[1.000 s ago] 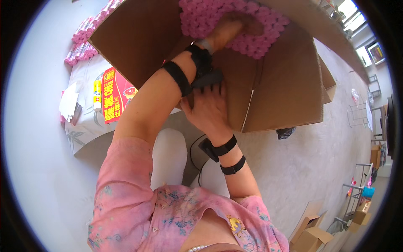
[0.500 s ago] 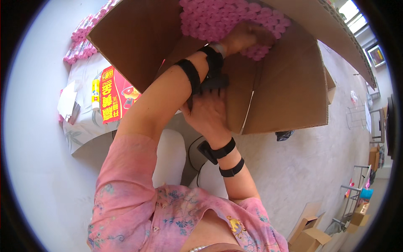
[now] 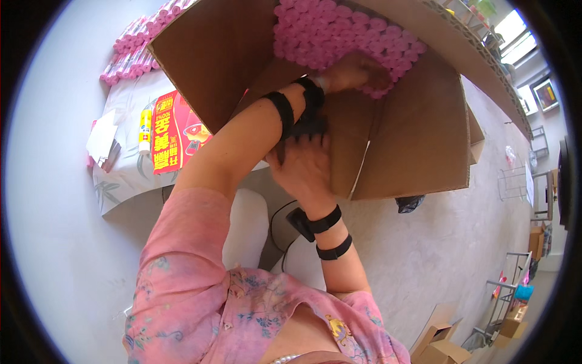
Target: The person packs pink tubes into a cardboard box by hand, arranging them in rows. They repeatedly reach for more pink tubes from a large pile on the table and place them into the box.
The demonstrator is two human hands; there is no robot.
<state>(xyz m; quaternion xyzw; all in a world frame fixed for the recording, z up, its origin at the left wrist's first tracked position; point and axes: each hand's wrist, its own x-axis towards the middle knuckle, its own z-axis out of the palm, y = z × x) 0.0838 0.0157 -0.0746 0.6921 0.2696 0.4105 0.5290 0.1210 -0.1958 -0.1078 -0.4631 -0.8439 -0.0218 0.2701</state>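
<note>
An open cardboard box (image 3: 418, 139) stands in front of me, packed at its far end with rows of pink round-ended cylinders (image 3: 327, 30). My left hand (image 3: 354, 71) reaches into it and lies over the lower edge of those rows. Its fingers are in shadow and blurred, so I cannot make out their grip. Below that forearm my right hand (image 3: 303, 167) rests flat on the box's near flap with its fingers stretched out. The fingertips lie partly under the dark band device on my left arm.
On the left, a cloth-covered table (image 3: 130, 182) bears a red printed packet (image 3: 176, 133), a yellow-and-white tube (image 3: 145, 130), white papers (image 3: 102, 141) and stacked pink cylinders (image 3: 136, 54). A black bag (image 3: 410, 204) lies beyond the box. Small cartons (image 3: 439, 346) sit at the lower right.
The view has shifted a little, so the box appears slightly lower and farther right. My left hand has come slightly nearer over the pink cylinders. My right hand stays on the flap.
</note>
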